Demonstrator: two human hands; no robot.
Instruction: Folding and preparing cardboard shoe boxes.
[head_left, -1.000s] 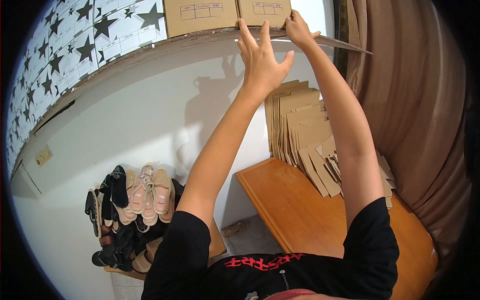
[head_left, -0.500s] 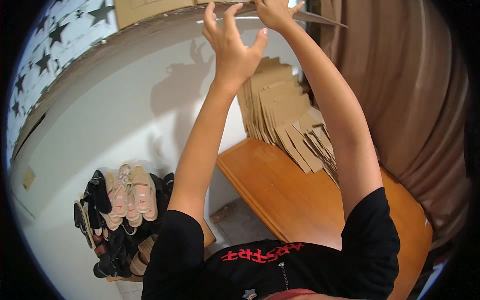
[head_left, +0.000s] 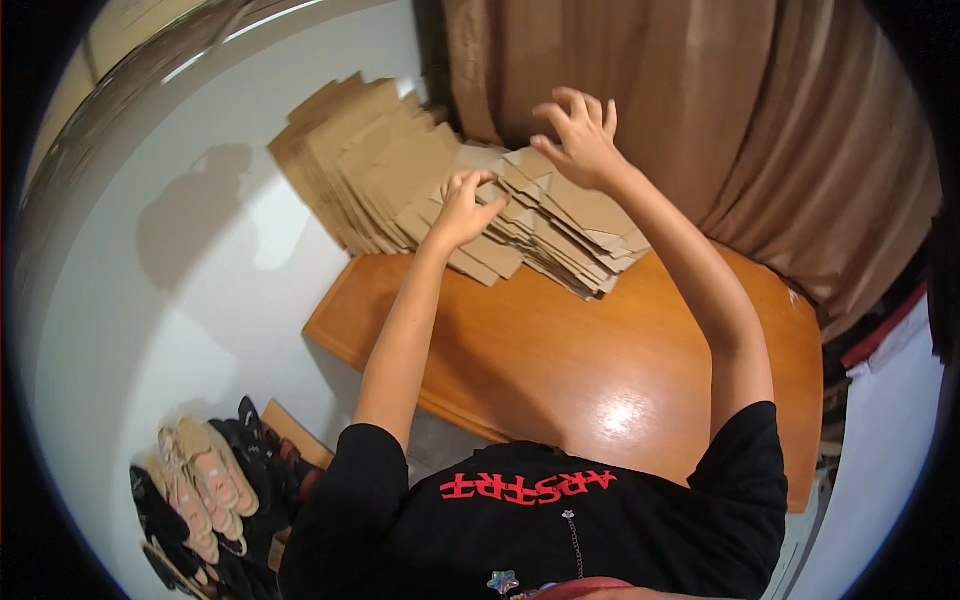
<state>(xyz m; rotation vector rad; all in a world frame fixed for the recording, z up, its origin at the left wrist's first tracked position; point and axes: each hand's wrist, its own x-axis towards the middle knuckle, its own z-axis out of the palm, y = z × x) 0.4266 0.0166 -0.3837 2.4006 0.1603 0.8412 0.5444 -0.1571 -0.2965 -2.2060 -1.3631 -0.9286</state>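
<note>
Flattened brown cardboard boxes lie in a loose pile point(head_left: 560, 228) on the far part of a wooden table point(head_left: 590, 350). Beside them, a thick row of similar cardboard sheets point(head_left: 350, 165) leans toward the wall. My left hand point(head_left: 463, 212) is over the join between row and pile, its fingers bent and the thumb held apart. Whether it touches the cardboard I cannot tell. Beyond the pile, my right hand point(head_left: 582, 142) is raised in front of the curtain, with spread, slightly curled fingers and nothing in them.
A brown curtain point(head_left: 640, 60) hangs behind the table, and a white wall point(head_left: 130, 330) runs along the left. Several shoes point(head_left: 205, 480) are heaped on a low rack at lower left. A white panel point(head_left: 890, 430) stands past the table's right end.
Both hands have come down from the high shelf edge to the cardboard. The view has turned right and lower, showing more of the table and curtain.
</note>
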